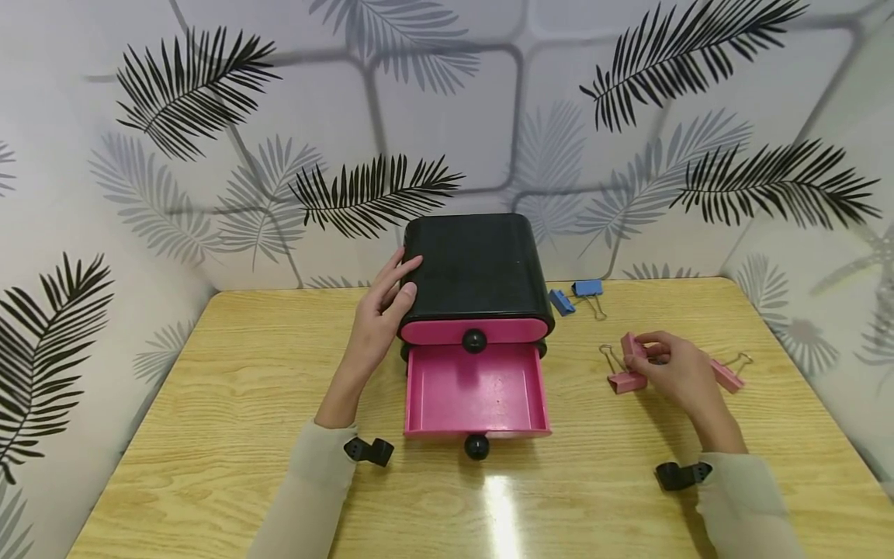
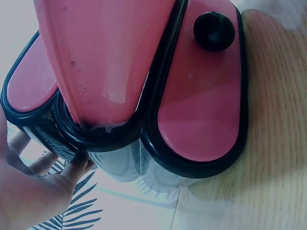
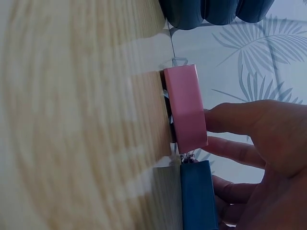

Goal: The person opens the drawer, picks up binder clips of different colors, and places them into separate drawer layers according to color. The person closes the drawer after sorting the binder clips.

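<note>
A black drawer box with pink fronts stands at the middle of the table. Its middle drawer is pulled out, with its bare pink floor showing. My left hand rests on the box's upper left side, fingers extended; the left wrist view shows this hand beside the top tier. At the right, my right hand pinches a pink binder clip between thumb and fingers. Another pink binder clip lies just below it. In the right wrist view, a blue binder clip sits by the other fingers.
Two blue clips, one nearer and one farther, lie right of the box. A further pink clip lies beyond my right hand. Leaf-patterned wall covering rises behind the wooden table.
</note>
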`<state>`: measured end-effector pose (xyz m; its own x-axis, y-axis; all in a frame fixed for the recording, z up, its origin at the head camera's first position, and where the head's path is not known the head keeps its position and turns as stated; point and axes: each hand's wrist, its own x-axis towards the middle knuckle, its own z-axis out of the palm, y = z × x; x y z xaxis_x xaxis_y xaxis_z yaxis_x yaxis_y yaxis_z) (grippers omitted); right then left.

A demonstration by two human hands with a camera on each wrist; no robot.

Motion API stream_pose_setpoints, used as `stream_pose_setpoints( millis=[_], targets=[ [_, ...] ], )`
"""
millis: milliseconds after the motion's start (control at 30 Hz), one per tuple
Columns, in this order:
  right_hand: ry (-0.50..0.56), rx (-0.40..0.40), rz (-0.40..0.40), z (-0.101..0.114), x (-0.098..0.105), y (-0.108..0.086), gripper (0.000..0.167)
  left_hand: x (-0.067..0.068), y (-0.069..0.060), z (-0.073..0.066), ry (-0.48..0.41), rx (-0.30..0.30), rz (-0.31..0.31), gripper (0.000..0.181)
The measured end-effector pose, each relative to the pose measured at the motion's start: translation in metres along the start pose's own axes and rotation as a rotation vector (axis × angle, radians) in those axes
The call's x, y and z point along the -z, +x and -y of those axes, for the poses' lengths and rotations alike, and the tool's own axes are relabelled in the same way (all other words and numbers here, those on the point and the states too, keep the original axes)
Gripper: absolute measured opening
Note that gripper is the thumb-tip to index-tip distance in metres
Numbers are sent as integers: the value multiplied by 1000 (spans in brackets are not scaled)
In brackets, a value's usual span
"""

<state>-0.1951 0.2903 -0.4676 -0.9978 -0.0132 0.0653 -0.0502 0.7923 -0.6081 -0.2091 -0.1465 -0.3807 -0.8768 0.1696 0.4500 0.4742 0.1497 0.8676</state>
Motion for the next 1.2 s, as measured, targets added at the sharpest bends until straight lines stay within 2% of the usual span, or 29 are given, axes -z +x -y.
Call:
stream_pose_setpoints(
  millis=[200, 367, 567, 800, 1067, 1200],
  targets=[
    [14, -14, 14, 1, -1, 0, 43, 0, 0, 0, -2, 2, 2, 44],
    [13, -11, -6, 2, 0, 0, 43, 0, 0, 0, -2, -1, 1, 44],
    [71, 28, -62, 6, 3, -3, 43, 0, 0, 1, -4, -2, 3, 44],
    [130, 90, -190, 9, 7, -3, 35, 1, 0, 0, -9, 3, 4, 44],
    [150, 55, -237, 11, 9, -5, 34, 0, 0, 0, -2, 4, 9, 44],
    [150, 66, -253, 11, 9, -5, 33, 0, 0, 0, -2, 9, 11, 44]
  ],
)
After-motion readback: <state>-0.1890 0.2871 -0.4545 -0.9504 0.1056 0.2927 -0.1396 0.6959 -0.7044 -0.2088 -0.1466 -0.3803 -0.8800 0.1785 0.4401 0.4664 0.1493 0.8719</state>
